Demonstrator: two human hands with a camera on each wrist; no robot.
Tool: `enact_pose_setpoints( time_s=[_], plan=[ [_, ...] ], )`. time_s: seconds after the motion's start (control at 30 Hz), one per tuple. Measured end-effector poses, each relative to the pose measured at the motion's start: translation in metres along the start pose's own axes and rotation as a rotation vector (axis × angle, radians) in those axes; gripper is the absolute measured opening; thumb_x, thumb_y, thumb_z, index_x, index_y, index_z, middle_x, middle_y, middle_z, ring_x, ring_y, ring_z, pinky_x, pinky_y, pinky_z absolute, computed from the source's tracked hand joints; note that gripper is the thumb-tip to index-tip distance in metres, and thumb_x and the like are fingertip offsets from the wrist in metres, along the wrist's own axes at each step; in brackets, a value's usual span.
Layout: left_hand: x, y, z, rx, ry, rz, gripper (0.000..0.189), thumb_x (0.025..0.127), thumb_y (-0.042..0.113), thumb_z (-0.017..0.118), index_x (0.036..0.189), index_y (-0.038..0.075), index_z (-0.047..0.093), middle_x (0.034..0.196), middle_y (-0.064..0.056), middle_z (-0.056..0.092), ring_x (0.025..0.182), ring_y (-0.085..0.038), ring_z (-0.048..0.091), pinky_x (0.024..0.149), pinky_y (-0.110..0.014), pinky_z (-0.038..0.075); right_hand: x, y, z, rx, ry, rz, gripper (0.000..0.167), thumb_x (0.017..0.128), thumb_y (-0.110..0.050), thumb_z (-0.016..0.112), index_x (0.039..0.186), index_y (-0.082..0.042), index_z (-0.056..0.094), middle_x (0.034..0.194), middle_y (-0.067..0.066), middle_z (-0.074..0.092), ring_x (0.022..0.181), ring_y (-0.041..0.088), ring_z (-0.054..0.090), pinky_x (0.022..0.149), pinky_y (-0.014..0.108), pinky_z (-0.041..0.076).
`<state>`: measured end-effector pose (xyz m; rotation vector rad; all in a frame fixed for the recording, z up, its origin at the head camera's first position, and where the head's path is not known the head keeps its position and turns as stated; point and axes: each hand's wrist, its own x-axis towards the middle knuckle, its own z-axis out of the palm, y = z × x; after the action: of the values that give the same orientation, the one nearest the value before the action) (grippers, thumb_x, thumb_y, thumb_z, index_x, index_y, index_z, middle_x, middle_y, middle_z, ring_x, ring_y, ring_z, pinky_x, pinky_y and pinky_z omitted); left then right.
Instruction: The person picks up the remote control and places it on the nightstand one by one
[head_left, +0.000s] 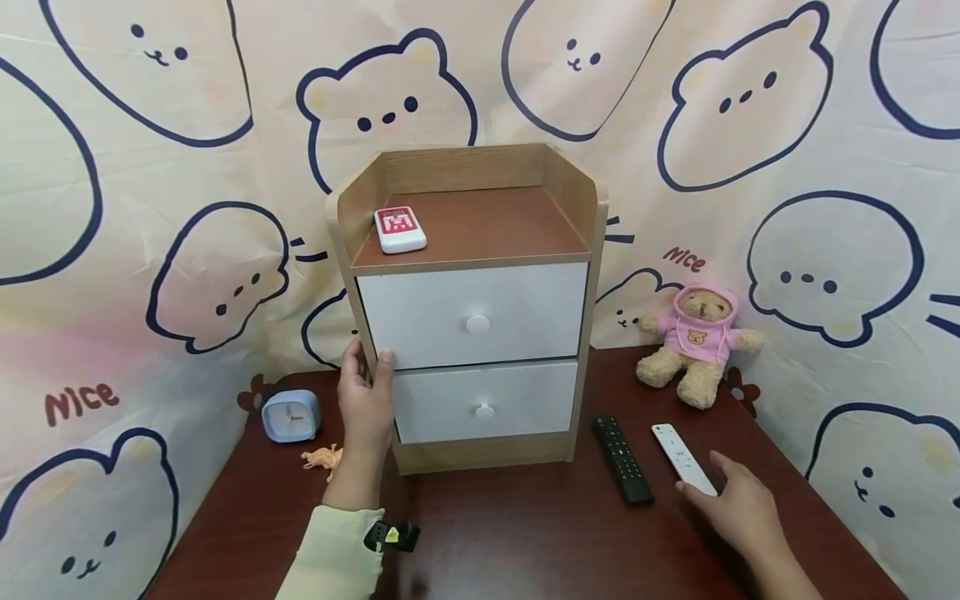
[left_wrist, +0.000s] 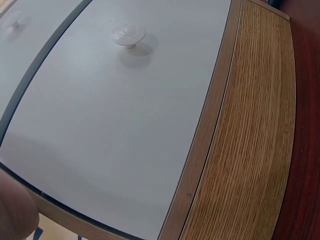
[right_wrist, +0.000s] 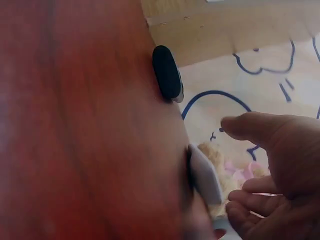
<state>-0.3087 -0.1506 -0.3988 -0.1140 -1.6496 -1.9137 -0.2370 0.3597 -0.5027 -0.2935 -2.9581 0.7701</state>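
A small wooden drawer cabinet point(head_left: 483, 450) with two white drawers, both closed, stands on the dark red-brown table. My left hand point(head_left: 367, 408) holds its left side edge, the thumb on the front and the fingers along the side panel. In the left wrist view, part of the thumb point(left_wrist: 17, 210) shows beside a drawer front point(left_wrist: 115, 110). Over a white remote control point(head_left: 682, 458) at the right, my right hand point(head_left: 738, 504) hovers with thumb and fingers spread; the right wrist view shows a gap between them and the remote. A black remote control point(head_left: 622, 461) lies left of the white one.
On the cabinet's top shelf lies a white-and-red handheld device point(head_left: 400, 230). A light blue alarm clock point(head_left: 291, 416) and a small orange object point(head_left: 322, 457) sit left of the cabinet. A teddy bear in a pink hoodie point(head_left: 697, 346) leans at the back right, against the bear-patterned cloth point(head_left: 480, 75).
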Motion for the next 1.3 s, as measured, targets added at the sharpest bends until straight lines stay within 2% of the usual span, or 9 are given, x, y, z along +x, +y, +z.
enact_pose_setpoints(
  time_s=[0.1, 0.23, 0.37, 0.53, 0.77, 0.9, 1.0, 1.13, 1.3],
  plan=[
    [-0.001, -0.001, 0.0, 0.002, 0.001, -0.007, 0.052, 0.111, 0.021, 0.066, 0.158, 0.007, 0.049, 0.138, -0.002, 0.059, 0.129, -0.013, 0.054, 0.104, -0.017, 0.045, 0.0, 0.007, 0.001, 0.0, -0.061, 0.054, 0.109, 0.091, -0.064, 0.08, 0.154, 0.018, 0.044, 0.151, 0.046, 0.047, 0.137, 0.063, 0.049, 0.108, 0.073, 0.045],
    [-0.001, -0.001, -0.001, 0.008, 0.007, -0.008, 0.051, 0.111, 0.021, 0.065, 0.158, 0.008, 0.049, 0.138, -0.003, 0.059, 0.129, -0.013, 0.054, 0.104, -0.017, 0.045, 0.0, 0.011, 0.004, -0.007, -0.084, 0.073, 0.111, 0.089, -0.066, 0.082, 0.152, 0.017, 0.047, 0.15, 0.046, 0.049, 0.137, 0.063, 0.05, 0.107, 0.073, 0.046],
    [-0.002, -0.001, -0.001, 0.032, 0.01, -0.02, 0.052, 0.111, 0.024, 0.066, 0.158, 0.008, 0.05, 0.139, -0.004, 0.06, 0.128, -0.012, 0.054, 0.103, -0.017, 0.045, -0.001, 0.014, 0.008, -0.006, -0.085, 0.077, 0.105, 0.089, -0.061, 0.084, 0.151, 0.016, 0.05, 0.149, 0.046, 0.051, 0.135, 0.063, 0.05, 0.106, 0.073, 0.046],
    [-0.003, -0.001, -0.001, 0.059, 0.015, -0.016, 0.051, 0.111, 0.025, 0.066, 0.156, 0.007, 0.053, 0.132, -0.002, 0.061, 0.121, -0.013, 0.055, 0.099, -0.018, 0.045, -0.001, 0.019, 0.011, -0.001, -0.074, 0.086, 0.091, 0.092, -0.053, 0.084, 0.147, 0.013, 0.056, 0.144, 0.044, 0.055, 0.132, 0.062, 0.054, 0.104, 0.071, 0.047],
    [-0.002, -0.001, 0.001, 0.049, 0.023, 0.008, 0.05, 0.11, 0.023, 0.066, 0.155, 0.007, 0.054, 0.128, 0.003, 0.062, 0.119, -0.012, 0.056, 0.097, -0.018, 0.046, 0.0, 0.019, 0.012, 0.0, -0.051, 0.078, 0.084, 0.094, -0.051, 0.082, 0.146, 0.01, 0.059, 0.143, 0.043, 0.058, 0.131, 0.061, 0.055, 0.103, 0.07, 0.048],
    [-0.001, -0.001, 0.001, 0.039, 0.019, 0.001, 0.051, 0.111, 0.025, 0.066, 0.157, 0.006, 0.052, 0.132, 0.0, 0.062, 0.122, -0.012, 0.055, 0.099, -0.017, 0.046, -0.001, 0.017, 0.01, 0.015, -0.025, 0.079, 0.075, 0.095, -0.046, 0.082, 0.143, 0.009, 0.063, 0.137, 0.04, 0.064, 0.127, 0.06, 0.059, 0.098, 0.068, 0.05],
    [-0.001, -0.001, 0.001, 0.041, 0.013, -0.009, 0.053, 0.111, 0.027, 0.065, 0.158, 0.006, 0.051, 0.137, -0.004, 0.061, 0.125, -0.012, 0.054, 0.101, -0.017, 0.045, -0.003, 0.016, 0.008, 0.056, 0.008, 0.1, 0.07, 0.094, -0.044, 0.083, 0.139, 0.007, 0.067, 0.118, 0.029, 0.074, 0.107, 0.046, 0.069, 0.086, 0.055, 0.054],
    [-0.001, -0.002, 0.001, 0.036, 0.009, -0.009, 0.053, 0.111, 0.026, 0.065, 0.159, 0.006, 0.05, 0.14, -0.007, 0.06, 0.127, -0.012, 0.054, 0.103, -0.017, 0.044, -0.005, 0.015, 0.008, 0.11, 0.067, 0.117, 0.067, 0.092, -0.045, 0.085, 0.134, 0.005, 0.071, 0.099, 0.012, 0.075, 0.086, 0.021, 0.065, 0.071, 0.037, 0.045],
    [-0.001, -0.002, 0.001, 0.047, 0.004, -0.019, 0.054, 0.112, 0.027, 0.064, 0.159, 0.007, 0.049, 0.142, -0.008, 0.059, 0.128, -0.012, 0.053, 0.103, -0.017, 0.044, -0.007, 0.011, 0.006, 0.14, 0.141, 0.102, 0.062, 0.091, -0.044, 0.086, 0.13, 0.002, 0.074, 0.097, 0.009, 0.078, 0.084, 0.017, 0.066, 0.071, 0.035, 0.044]
  ],
)
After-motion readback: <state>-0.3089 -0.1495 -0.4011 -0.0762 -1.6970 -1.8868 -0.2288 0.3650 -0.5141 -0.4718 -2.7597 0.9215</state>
